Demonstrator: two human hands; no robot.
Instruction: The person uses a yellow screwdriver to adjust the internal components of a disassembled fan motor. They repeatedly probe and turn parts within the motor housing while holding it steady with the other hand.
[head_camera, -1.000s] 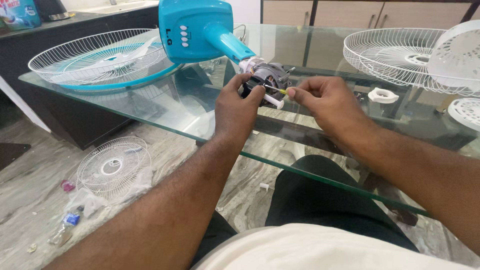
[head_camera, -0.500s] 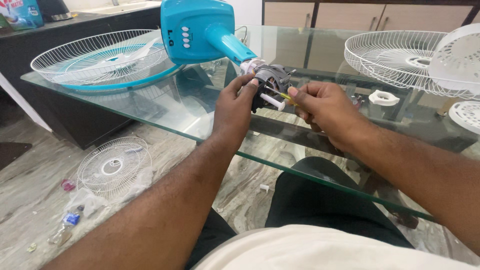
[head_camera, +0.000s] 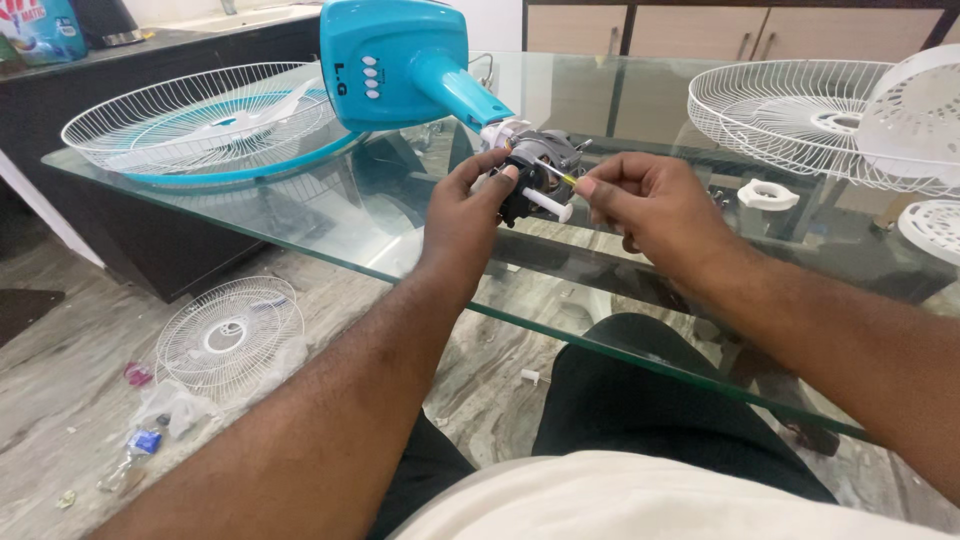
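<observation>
Hands (head_camera: 560, 205) — pinched on fan motor (head_camera: 540, 160)

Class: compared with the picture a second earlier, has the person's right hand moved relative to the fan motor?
Yes. The right hand has moved up and in toward the fan motor, its fingertips now close beside the left hand.

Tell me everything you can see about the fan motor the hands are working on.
The fan motor is a bare grey metal unit with a black block at its front and a white shaft sticking out toward the person. It sits at the end of the blue fan stand's neck, above the glass table. The left hand grips it; the right hand holds a thin tool against it.
</observation>
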